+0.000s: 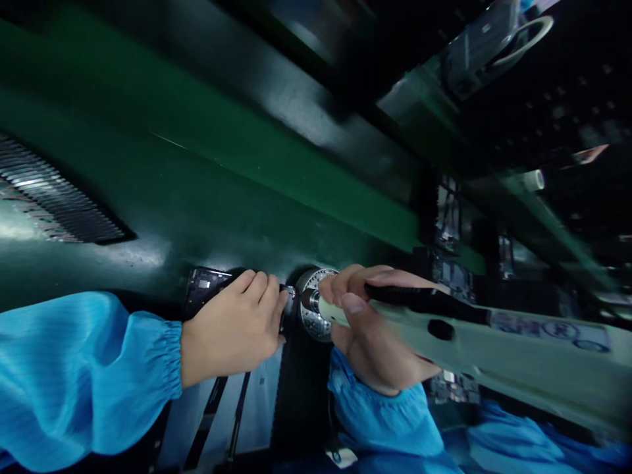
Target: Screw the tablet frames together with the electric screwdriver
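My left hand point(237, 324) is closed over a dark, flat phone frame point(203, 286) with small parts on it, its fingers covering the middle. In my right hand point(378, 332) is a pale electric screwdriver point(533, 365) with a black lever along its top, lying almost level. Its nose points left, at a round metal disc point(310, 325) dotted with small holes. The disc sits just right of the phone frame. My right fingers partly cover the disc, and I cannot tell whether the screwdriver's tip touches it.
A row of thin, metal-edged plates point(59, 194) lies on the green bench point(162, 191) at left. Below my left hand is a grey-blue sheet point(264, 401) with dark strips. Dark phone parts point(448, 214) stand at right. Blue cloth point(513, 434) shows at lower right.
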A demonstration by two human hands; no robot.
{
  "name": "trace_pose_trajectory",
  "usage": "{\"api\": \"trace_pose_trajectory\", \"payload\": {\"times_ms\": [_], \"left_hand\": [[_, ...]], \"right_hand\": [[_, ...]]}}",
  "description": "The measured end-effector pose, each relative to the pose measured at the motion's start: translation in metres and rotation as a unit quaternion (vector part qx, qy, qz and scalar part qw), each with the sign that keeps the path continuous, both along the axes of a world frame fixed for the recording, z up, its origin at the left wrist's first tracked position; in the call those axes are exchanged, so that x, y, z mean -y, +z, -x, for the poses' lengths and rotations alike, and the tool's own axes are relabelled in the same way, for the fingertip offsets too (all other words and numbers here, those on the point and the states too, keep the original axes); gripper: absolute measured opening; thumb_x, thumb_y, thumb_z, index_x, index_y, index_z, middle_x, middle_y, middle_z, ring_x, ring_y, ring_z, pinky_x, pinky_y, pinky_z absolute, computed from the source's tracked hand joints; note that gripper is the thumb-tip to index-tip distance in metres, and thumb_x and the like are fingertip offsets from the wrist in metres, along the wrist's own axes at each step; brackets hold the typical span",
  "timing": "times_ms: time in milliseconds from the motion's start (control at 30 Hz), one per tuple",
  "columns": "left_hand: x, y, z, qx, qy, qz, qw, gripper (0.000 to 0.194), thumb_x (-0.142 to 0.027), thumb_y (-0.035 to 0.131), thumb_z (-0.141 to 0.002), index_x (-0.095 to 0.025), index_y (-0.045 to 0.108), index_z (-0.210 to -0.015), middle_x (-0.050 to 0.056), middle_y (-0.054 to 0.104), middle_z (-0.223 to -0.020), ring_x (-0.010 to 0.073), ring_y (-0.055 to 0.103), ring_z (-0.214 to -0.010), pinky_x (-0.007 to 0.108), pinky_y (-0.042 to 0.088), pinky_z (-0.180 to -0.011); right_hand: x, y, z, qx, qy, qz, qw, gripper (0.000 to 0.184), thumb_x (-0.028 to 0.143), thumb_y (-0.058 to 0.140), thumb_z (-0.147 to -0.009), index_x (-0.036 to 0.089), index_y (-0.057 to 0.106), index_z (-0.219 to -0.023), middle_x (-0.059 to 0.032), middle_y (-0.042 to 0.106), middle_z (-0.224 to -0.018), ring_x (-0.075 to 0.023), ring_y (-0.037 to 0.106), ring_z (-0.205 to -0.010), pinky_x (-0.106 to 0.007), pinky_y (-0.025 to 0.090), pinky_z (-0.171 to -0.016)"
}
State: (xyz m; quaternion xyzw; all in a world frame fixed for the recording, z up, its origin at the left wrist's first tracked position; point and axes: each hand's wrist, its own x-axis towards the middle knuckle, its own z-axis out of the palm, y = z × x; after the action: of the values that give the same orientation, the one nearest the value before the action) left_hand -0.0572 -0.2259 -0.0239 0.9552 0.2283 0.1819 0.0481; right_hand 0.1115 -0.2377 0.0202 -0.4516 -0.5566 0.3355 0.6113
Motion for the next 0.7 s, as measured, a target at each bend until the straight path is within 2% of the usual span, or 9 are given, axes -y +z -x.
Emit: {"api": "trace_pose_trajectory", "payload": {"times_ms": [300, 467, 567, 700], "left_hand": [[0.000, 0.001, -0.002, 0.000, 0.012, 0.007, 1.000, 0.043, -0.030, 0.049, -0.100, 0.004, 0.068, -0.119, 0.025, 0.073, -0.108, 0.0366, 0.070, -0.100, 0.045, 0.057, -0.081], [0.003, -0.001, 0.000, 0.000, 0.015, -0.002, 1.000, 0.047, -0.036, 0.055, -0.098, 0.002, 0.068, -0.121, 0.025, 0.072, -0.111, 0.0368, 0.071, -0.101, 0.046, 0.057, -0.086], [0.009, -0.002, 0.003, -0.003, 0.013, -0.021, 1.000, 0.046, -0.036, 0.058, -0.097, 0.002, 0.070, -0.120, 0.027, 0.071, -0.115, 0.0389, 0.071, -0.105, 0.049, 0.056, -0.091], [0.015, -0.003, 0.005, -0.014, 0.010, -0.034, 0.999, 0.046, -0.035, 0.059, -0.096, 0.002, 0.070, -0.121, 0.029, 0.069, -0.120, 0.0422, 0.069, -0.110, 0.053, 0.054, -0.096]], "right_hand": [[-0.001, -0.002, 0.001, 0.026, 0.006, 0.000, 1.000, 0.032, -0.003, 0.063, -0.078, 0.022, 0.070, -0.096, 0.0019, 0.061, -0.072, -0.0142, 0.059, -0.063, -0.035, 0.053, -0.058], [-0.002, -0.006, 0.000, -0.020, -0.008, 0.008, 1.000, 0.028, 0.001, 0.066, -0.077, 0.023, 0.071, -0.094, 0.0034, 0.056, -0.068, -0.0134, 0.058, -0.061, -0.032, 0.052, -0.056], [0.003, -0.004, -0.009, -0.063, -0.037, 0.010, 0.997, 0.027, 0.007, 0.070, -0.077, 0.025, 0.073, -0.097, 0.0037, 0.054, -0.068, -0.0129, 0.056, -0.060, -0.030, 0.050, -0.053], [0.011, -0.004, -0.025, -0.062, -0.109, -0.011, 0.992, 0.026, 0.009, 0.072, -0.073, 0.025, 0.073, -0.093, 0.0039, 0.054, -0.067, -0.0133, 0.057, -0.062, -0.029, 0.050, -0.053]]}}
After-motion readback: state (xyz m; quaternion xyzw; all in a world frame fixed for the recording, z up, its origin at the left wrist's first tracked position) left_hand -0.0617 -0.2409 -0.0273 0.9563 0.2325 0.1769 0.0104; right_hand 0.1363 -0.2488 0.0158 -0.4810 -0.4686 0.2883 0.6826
